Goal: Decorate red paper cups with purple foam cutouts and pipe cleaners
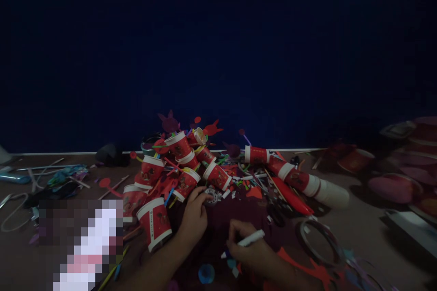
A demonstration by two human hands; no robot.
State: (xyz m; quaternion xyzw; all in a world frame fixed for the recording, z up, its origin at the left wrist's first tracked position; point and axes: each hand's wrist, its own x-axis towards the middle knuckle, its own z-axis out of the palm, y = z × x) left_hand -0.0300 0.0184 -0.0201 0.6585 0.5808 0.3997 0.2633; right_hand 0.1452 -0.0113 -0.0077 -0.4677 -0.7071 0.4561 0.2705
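Observation:
My left hand (195,211) reaches forward, its fingers closed at the edge of a small clear round piece with a patterned rim (214,195). What this piece is does not show clearly in the dim light. A white marker (252,238) slants across my right hand (243,244), which grips it with curled fingers close to the dark work surface. Its dark tip end points down and left, above some light-blue scraps (232,267). A blue round piece (206,273) lies left of that hand. Red paper cups with white rims (155,223) are heaped beyond my left forearm.
A row of nested red cups (280,167) stretches to the right, beside a long red pointed object (290,193). Rings of tape (319,240) and orange-red paper cutouts (307,266) lie near my right forearm. Dark scissors (275,213) rest farther in. A dark blue panel (218,54) rises behind.

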